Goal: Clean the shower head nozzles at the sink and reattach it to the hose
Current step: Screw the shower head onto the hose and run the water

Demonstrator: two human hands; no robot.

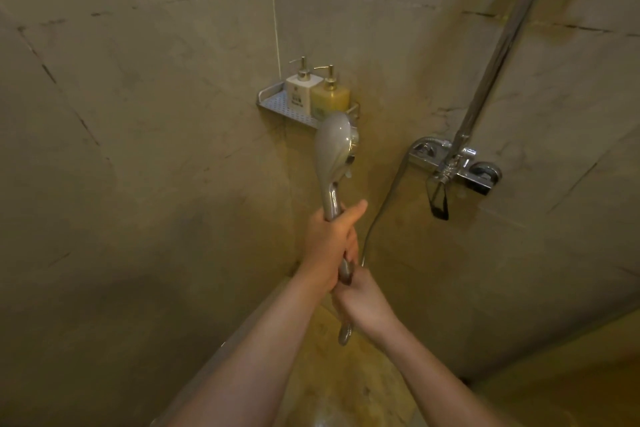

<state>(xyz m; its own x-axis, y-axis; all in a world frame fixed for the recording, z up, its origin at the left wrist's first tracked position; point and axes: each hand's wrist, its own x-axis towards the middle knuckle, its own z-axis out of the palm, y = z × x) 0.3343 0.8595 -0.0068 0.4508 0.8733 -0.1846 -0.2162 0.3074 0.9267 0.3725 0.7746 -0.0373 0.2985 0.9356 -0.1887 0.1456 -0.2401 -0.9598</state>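
Note:
A chrome shower head (335, 146) stands upright in the middle of the view, its back towards me and its nozzle face turned away to the right. My left hand (330, 243) is wrapped around its handle, thumb up. Just below, my right hand (363, 302) grips the hose end (345, 274) at the base of the handle. The metal hose (384, 204) curves from there up to the wall mixer (457, 163), and a short stretch of it shows under my right hand.
A perforated corner shelf (280, 107) holds a white pump bottle (303, 94) and a yellow pump bottle (330, 97) behind the shower head. A chrome riser pipe (502, 52) climbs the right wall. Tiled walls close in on both sides.

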